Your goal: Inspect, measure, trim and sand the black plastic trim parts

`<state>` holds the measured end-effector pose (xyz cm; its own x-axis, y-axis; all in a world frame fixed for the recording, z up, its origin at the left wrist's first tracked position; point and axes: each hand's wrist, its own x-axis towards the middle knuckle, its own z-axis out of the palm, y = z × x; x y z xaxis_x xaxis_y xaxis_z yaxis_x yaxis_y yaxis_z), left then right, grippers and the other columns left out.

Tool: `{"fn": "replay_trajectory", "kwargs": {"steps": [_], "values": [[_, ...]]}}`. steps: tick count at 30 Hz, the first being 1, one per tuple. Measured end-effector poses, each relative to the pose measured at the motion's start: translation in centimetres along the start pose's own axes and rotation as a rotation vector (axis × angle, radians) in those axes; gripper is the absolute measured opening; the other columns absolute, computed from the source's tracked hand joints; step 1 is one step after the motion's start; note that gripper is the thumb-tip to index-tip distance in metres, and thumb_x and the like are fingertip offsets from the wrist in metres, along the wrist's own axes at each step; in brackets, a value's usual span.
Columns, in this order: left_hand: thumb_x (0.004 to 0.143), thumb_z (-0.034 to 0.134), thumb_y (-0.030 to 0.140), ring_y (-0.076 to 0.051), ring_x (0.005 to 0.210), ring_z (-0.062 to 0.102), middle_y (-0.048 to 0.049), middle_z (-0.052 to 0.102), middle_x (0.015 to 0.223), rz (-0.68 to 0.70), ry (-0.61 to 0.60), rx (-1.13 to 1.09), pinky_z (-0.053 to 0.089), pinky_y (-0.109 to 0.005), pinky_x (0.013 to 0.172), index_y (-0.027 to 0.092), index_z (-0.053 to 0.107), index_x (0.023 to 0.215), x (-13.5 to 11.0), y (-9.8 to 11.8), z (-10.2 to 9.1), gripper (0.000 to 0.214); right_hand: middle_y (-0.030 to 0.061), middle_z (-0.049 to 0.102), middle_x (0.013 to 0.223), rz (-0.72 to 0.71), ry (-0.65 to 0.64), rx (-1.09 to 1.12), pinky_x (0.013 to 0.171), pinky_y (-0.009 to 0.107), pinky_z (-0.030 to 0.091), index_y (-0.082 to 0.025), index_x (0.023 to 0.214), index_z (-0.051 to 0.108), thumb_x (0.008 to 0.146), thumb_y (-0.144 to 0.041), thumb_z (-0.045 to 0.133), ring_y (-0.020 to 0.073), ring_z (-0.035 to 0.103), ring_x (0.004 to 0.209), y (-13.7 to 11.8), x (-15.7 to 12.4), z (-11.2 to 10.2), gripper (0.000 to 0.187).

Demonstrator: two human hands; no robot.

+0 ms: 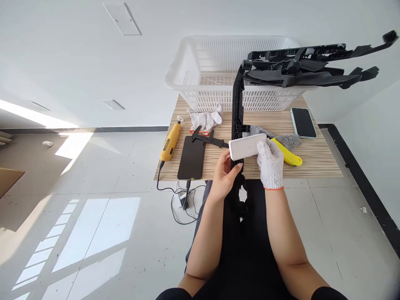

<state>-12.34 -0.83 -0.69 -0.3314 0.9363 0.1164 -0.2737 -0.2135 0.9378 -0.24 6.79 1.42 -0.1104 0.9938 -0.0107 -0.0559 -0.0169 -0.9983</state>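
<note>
My bare left hand (225, 174) is closed around a long black plastic trim part (238, 100). That part runs from the basket rim down across the table edge toward my lap. My right hand (270, 161), in a white knit glove with an orange cuff edge, grips a flat white rectangular block (246, 146). The block lies across the black part, just above my left thumb; whether it presses on it I cannot tell. Beside my right hand is a yellow-handled tool (289, 154), partly hidden, near a grey knit glove (286, 141).
A white plastic basket (212, 88) at the back holds several black trim parts (300, 73) jutting right. On the table (215, 168) lie a yellow rotary tool (171, 141), white glove (206, 120), black calipers (209, 138), dark device (191, 158) and phone (303, 122). Cables (187, 200) hang in front.
</note>
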Motion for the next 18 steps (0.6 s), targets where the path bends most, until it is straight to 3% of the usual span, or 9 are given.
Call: {"fn": "replay_trajectory", "kwargs": {"steps": [7, 12, 15, 18], "values": [[0.085, 0.076, 0.036, -0.022, 0.114, 0.061, -0.0039, 0.068, 0.116, -0.026, 0.018, -0.011, 0.046, -0.034, 0.101, 0.028, 0.062, 0.119, -0.1, -0.2, -0.2, 0.038, -0.0089, 0.03, 0.051, 0.059, -0.121, 0.216, 0.033, 0.024, 0.018, -0.026, 0.097, 0.069, 0.077, -0.058, 0.075, 0.0077, 0.02, 0.039, -0.2, -0.2, -0.9, 0.038], [0.085, 0.076, 0.035, -0.022, 0.112, 0.064, -0.0057, 0.069, 0.117, -0.033, 0.005, -0.027, 0.049, -0.036, 0.099, 0.028, 0.059, 0.123, -0.1, -0.3, -0.2, 0.043, -0.0047, 0.046, 0.061, 0.009, -0.217, 0.265, 0.041, 0.025, 0.034, -0.029, 0.109, 0.067, 0.076, -0.06, 0.074, 0.0129, 0.042, 0.05, -0.4, -0.4, -1.2, 0.046], [0.083, 0.077, 0.038, -0.022, 0.11, 0.064, -0.005, 0.069, 0.114, -0.047, 0.026, -0.023, 0.05, -0.035, 0.096, 0.027, 0.061, 0.119, 0.0, -0.3, -0.2, 0.04, 0.0014, 0.061, 0.084, -0.056, -0.207, 0.179, 0.045, 0.024, 0.038, -0.028, 0.104, 0.067, 0.076, -0.058, 0.074, 0.0157, 0.054, 0.067, -0.3, -0.5, -1.2, 0.042], [0.083, 0.078, 0.04, -0.022, 0.109, 0.064, -0.0053, 0.069, 0.115, -0.042, 0.027, -0.025, 0.051, -0.034, 0.094, 0.027, 0.062, 0.118, 0.0, -0.2, -0.2, 0.04, 0.0038, 0.063, 0.109, -0.036, -0.129, 0.068, 0.049, 0.022, 0.043, -0.027, 0.102, 0.067, 0.074, -0.041, 0.078, 0.0155, 0.059, 0.081, -0.2, -0.6, -0.8, 0.033]]}}
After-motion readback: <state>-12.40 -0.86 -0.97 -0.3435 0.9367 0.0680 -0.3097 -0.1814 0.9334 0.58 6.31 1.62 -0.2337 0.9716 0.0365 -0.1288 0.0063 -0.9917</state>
